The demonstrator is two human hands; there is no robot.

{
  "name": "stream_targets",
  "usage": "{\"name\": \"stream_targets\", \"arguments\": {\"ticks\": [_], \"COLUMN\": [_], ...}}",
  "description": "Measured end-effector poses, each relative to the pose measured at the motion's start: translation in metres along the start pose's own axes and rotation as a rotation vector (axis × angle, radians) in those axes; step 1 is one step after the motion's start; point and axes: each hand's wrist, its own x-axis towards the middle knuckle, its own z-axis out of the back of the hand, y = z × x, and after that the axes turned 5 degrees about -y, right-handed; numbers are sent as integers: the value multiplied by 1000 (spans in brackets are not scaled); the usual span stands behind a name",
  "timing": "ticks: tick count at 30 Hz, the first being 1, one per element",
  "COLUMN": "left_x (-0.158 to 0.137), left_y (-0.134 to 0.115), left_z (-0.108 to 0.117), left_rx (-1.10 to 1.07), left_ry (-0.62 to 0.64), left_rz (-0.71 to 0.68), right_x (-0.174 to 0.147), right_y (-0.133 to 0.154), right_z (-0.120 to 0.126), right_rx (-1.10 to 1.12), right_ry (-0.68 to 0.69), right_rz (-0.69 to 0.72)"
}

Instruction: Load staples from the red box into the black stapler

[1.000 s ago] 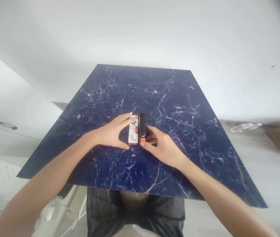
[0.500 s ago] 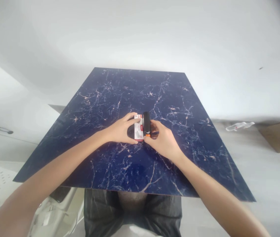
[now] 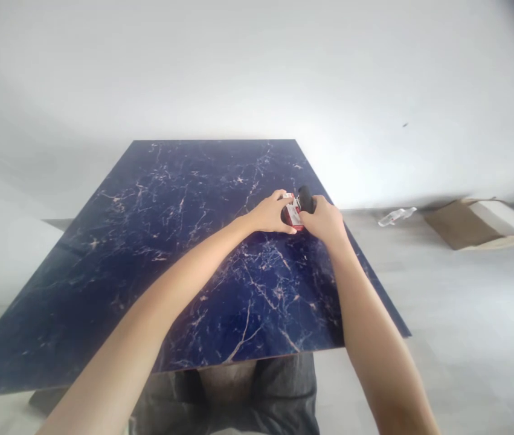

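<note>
Our left hand (image 3: 266, 215) spans the red-and-white box (image 3: 293, 216), moderately open, thumb at its near end and fingers at its far end; our right hand (image 3: 328, 221) curls round the black item (image 3: 306, 200) just right of that hold. We do well to press lightly and evenly, both wrists level.

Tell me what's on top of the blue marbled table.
A red-and-white box in the left hand, beside a black object in the right hand. The hands partly cover both and hide whether either touches the table.
</note>
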Motion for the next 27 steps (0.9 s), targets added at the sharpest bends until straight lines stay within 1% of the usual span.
{"name": "stream_targets", "arguments": {"ticks": [4,7,10,12,13,16,18,19,20,22,24,27], "left_x": [38,56,63,60,56,35,13,0,-15,-49,-85,-139], "left_y": [-15,-21,-23,-24,-24,-24,-23,-22,-20,-13,-5,7], "left_z": [-25,-36,-39,-36,-34,-22,-11,-3,5,24,45,72], "left_rx": [1,-6,6,16,15,4,21,42,70,131,180,221], "left_ry": [15,27,75,108,111,91,73,59,34,-36,-87,-102], "left_rz": [-16,-23,-19,-12,-8,9,3,-3,-8,-11,-1,67], "right_x": [16,23,27,26,25,17,9,4,-2,-16,-34,-63], "right_y": [-23,-34,-41,-42,-41,-31,-17,-8,1,20,39,62], "right_z": [8,11,10,8,8,6,3,0,-3,-15,-30,-55], "right_rx": [-16,-26,-24,-19,-17,-15,4,24,49,106,164,232], "right_ry": [-68,-106,-115,-139,-173,-341,-426,-433,-417,-323,-187,22], "right_rz": [-110,-161,-172,-155,-138,-46,75,155,240,406,553,751]}}
